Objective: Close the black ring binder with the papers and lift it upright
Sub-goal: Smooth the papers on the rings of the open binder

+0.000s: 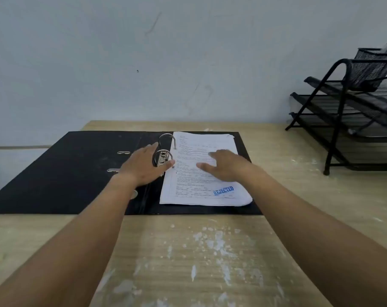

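— So, where is the binder lying?
— Open flat on the desk, under my hands. My left hand is hovering spread around the rings; my right hand is resting spread-fingered on the papers.

A pale blue-grey wall with faint scuffs and a small dark speck fills the far side, beyond the hands. A light wood-grain table with white smears spreads beneath and nearer than them. Well to the right of the right hand stands a black mesh tray rack, a mesh cup on top.
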`<state>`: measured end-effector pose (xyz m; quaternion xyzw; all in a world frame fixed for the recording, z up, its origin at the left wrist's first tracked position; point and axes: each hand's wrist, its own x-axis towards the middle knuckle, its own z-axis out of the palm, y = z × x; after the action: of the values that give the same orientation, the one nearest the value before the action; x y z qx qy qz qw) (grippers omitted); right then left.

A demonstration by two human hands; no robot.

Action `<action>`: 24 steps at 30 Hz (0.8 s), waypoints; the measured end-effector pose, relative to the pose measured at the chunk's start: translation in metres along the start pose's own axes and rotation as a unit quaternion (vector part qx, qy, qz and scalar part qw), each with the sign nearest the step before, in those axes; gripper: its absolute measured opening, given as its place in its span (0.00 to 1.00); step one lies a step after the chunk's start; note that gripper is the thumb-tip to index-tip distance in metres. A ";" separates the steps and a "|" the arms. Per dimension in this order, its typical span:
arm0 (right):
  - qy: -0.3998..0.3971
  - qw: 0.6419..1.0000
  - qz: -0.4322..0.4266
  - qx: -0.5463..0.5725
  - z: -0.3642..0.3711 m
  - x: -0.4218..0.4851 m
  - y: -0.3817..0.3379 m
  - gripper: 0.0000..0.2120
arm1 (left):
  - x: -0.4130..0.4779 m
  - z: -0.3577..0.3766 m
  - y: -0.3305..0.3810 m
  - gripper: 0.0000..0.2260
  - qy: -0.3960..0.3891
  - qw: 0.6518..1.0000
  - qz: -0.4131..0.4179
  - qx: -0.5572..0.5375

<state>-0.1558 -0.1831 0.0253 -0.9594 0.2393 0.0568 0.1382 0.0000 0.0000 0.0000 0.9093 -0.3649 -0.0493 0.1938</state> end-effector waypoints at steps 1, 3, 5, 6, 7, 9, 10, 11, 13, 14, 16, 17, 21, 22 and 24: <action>-0.005 1.000 -0.002 -0.008 0.005 -0.004 0.000 0.39 | -0.003 0.004 -0.001 0.40 0.001 1.000 -0.006 -0.012; -0.012 1.000 -0.006 -0.022 0.019 -0.009 0.002 0.38 | -0.007 0.013 -0.006 0.35 0.010 0.999 -0.009 -0.031; -0.019 0.999 -0.005 -0.032 0.035 -0.013 0.006 0.38 | -0.010 0.024 -0.009 0.30 0.017 0.999 -0.018 -0.042; -0.020 0.999 -0.004 -0.036 0.042 -0.015 0.007 0.38 | -0.010 0.028 -0.010 0.30 0.013 0.999 -0.018 -0.048; -0.015 0.999 -0.004 -0.044 0.048 -0.015 0.008 0.38 | -0.008 0.031 -0.013 0.29 0.013 0.998 -0.012 -0.052; 0.004 0.999 -0.004 -0.049 0.057 -0.017 0.010 0.38 | -0.005 0.035 -0.020 0.26 0.014 0.999 0.000 -0.040; 0.012 0.999 -0.004 -0.047 0.061 -0.018 0.010 0.38 | -0.005 0.036 -0.023 0.24 0.014 1.000 0.008 -0.024; 0.021 0.999 -0.004 -0.046 0.064 -0.018 0.011 0.37 | -0.003 0.037 -0.025 0.22 0.017 1.000 0.015 -0.010; 0.032 0.998 -0.002 -0.048 0.067 -0.019 0.011 0.37 | -0.003 0.038 -0.026 0.21 0.020 0.999 0.022 0.015; 0.034 0.998 -0.001 -0.048 0.067 -0.018 0.011 0.37 | -0.002 0.039 -0.025 0.21 0.021 0.999 0.025 0.022; 0.034 0.998 0.002 -0.053 0.067 -0.019 0.011 0.37 | -0.002 0.039 -0.025 0.21 0.021 0.999 0.022 0.033; 0.038 0.998 0.004 -0.052 0.068 -0.019 0.011 0.37 | -0.001 0.040 -0.025 0.21 0.022 0.999 0.020 0.041; 0.051 0.997 0.022 -0.057 0.069 -0.020 0.011 0.38 | -0.002 0.042 -0.022 0.22 0.009 0.997 -0.003 0.080; 0.053 0.997 0.025 -0.058 0.069 -0.020 0.011 0.38 | -0.002 0.043 -0.022 0.23 0.006 0.996 -0.012 0.089; 0.054 0.997 0.027 -0.056 0.069 -0.021 0.012 0.38 | -0.003 0.043 -0.021 0.24 0.001 0.994 -0.025 0.102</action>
<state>-0.1832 -0.1640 -0.0395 -0.9605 0.2686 0.0224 0.0692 0.0016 0.0019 -0.0473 0.9331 -0.3454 -0.0155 0.0991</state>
